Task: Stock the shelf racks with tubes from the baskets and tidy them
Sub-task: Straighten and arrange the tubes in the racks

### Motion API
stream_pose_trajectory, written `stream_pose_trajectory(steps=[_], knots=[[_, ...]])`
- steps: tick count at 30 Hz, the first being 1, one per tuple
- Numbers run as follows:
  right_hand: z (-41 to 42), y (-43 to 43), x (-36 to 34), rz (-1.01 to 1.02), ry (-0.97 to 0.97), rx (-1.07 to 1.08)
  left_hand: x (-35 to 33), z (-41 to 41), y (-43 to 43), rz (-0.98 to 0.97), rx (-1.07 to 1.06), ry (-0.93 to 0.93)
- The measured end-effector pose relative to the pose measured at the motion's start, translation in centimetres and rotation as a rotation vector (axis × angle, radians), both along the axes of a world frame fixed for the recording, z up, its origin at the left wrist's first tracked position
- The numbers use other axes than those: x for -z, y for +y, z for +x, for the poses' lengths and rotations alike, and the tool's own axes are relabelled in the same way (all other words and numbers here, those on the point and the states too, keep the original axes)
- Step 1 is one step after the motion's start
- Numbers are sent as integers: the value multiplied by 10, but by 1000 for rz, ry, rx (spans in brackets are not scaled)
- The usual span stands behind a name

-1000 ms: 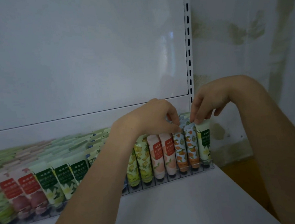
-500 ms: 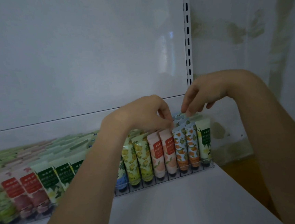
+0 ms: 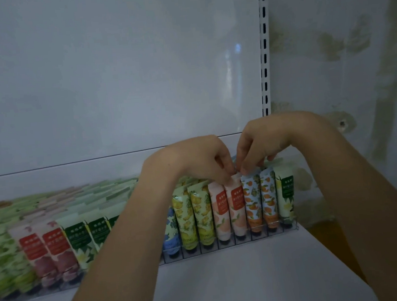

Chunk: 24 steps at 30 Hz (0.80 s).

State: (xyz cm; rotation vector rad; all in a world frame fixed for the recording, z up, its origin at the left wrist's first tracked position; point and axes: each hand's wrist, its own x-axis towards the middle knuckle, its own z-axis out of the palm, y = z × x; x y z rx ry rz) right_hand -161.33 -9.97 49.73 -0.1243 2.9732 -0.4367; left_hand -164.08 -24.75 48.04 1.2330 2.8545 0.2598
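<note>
A clear rack [image 3: 288, 229] on the white shelf [image 3: 228, 279] holds rows of upright tubes, caps down. My left hand [image 3: 193, 160] curls over the top of a pink peach tube [image 3: 237, 209], its fingertips pinching the crimped end. My right hand [image 3: 261, 140] meets it from the right, fingertips on the top of an orange-patterned tube [image 3: 252, 205] beside the pink one. Yellow pineapple tubes [image 3: 193, 215] stand to the left, and a green tube [image 3: 285, 195] ends the row at the right.
More tubes fill the rack to the left: red-labelled pink ones [image 3: 45, 250] and dark green ones [image 3: 78, 240]. The white back panel [image 3: 114, 73] and a slotted upright [image 3: 264, 48] rise behind. A stained wall [image 3: 341, 65] lies to the right.
Both hands have dropped slightly and drawn together, from the rightmost tubes toward the pink and orange ones. The right hand's fingers now touch the tube tops.
</note>
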Motion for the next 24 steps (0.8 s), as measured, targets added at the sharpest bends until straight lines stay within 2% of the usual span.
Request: stream_pose_trajectory(steps=[11,24], knots=[[0,-8,2,34,17,-46,-4,-1,-8,-58,-58,-23],[-1,-12,4,30,0,-56,-7,3,-16,-26,-68,-47]])
